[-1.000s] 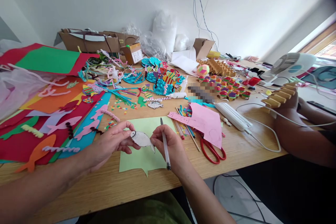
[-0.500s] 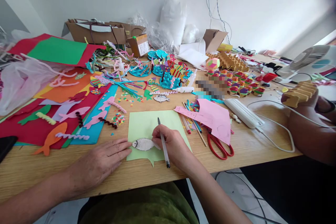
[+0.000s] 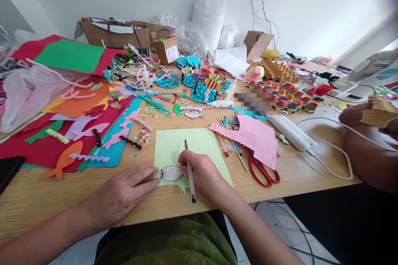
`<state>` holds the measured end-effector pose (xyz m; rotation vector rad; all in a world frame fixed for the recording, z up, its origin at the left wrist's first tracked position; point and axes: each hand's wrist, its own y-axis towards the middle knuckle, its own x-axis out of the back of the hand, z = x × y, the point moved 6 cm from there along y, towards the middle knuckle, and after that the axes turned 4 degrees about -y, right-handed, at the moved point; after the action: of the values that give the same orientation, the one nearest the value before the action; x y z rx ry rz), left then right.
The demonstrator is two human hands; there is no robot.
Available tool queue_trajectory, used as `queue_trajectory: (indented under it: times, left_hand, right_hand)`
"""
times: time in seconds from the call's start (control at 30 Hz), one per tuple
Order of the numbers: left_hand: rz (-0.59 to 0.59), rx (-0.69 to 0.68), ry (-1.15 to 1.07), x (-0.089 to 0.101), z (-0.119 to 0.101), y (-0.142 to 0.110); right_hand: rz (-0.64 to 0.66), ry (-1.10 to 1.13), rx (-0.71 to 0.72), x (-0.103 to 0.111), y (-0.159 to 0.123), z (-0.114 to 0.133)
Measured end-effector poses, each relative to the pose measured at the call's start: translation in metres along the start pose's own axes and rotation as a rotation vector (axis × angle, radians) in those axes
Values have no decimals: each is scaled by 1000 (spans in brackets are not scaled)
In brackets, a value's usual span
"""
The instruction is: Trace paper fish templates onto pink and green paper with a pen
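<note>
A white fish cutout [image 3: 169, 173] with drawn scales lies on a light green sheet of paper [image 3: 199, 140] at the table's front edge. Its head points left, and its tail is mostly hidden by my right hand. My left hand [image 3: 120, 192] rests flat with fingers stretched out, fingertips touching the cutout's head. In my right hand [image 3: 205, 174] a clear-barrelled pen [image 3: 190, 172] is held slantwise between the fingers. Thumb and forefinger of that hand are closed together by the fish's tail. A small pointed flap of the green sheet hangs over toward me.
Red-handled scissors [image 3: 264, 174] lie half under pink paper [image 3: 258, 136] on the right, near a white power strip [image 3: 292, 132]. Coloured sheets [image 3: 18, 149] with an orange paper fish [image 3: 64, 159] spread out left. Another person's arm [image 3: 357, 145] rests at the right.
The view has shifted slightly. Relative to the green sheet, the fish cutout and my right hand have slid a little left and nearer to me. My left fingers stay by the fish's head.
</note>
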<state>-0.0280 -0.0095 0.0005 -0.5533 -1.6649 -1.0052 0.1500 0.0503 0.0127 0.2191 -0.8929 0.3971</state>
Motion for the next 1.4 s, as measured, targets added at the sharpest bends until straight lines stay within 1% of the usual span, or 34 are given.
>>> queue_trajectory:
  times: [0.17, 0.3, 0.4, 0.53, 0.63, 0.73, 0.83, 0.97, 1.0, 1.1, 1.17, 1.27, 1.4]
  left_hand:
    - [2, -44, -4, 5, -2, 5]
    - [-5, -25, -56, 9, -1, 10]
    - [8, -30, -68, 10, 1, 16]
    - [19, -80, -70, 9, 3, 25]
    - [34, -108, -78, 8, 4, 32]
    - [60, -130, -86, 10, 4, 38]
    - [87, -147, -83, 11, 4, 43]
    - [101, -172, -109, 8, 6, 45]
    - [102, -171, -132, 7, 7, 46]
    - [137, -153, -217, 3, 11, 50]
    - [189, -150, -281, 2, 12, 55]
    - [255, -144, -381, 3, 14, 64]
    - [299, -100, -524, 1, 21, 73]
  right_hand:
    - [-6, -94, 5, -5, 2, 3]
    - [23, -136, -35, -5, 0, 6]
    - [41, -146, -60, -5, -1, 8]
    - [45, -161, -74, -8, -2, 9]
    - [46, -183, -72, -11, -1, 10]
    - [44, -231, -41, -11, 0, 8]
    - [-4, -218, -14, -1, -1, 1]
    - [-153, -89, -1, 27, -7, -12]
    - [-173, -58, 13, 33, -9, -13]
    - [-159, 22, 62, 41, -16, -13]
    - [-109, 46, 98, 35, -18, -11]
    - [-40, 14, 166, 19, -19, -6]
    - [-16, -57, 255, 4, -16, -1]
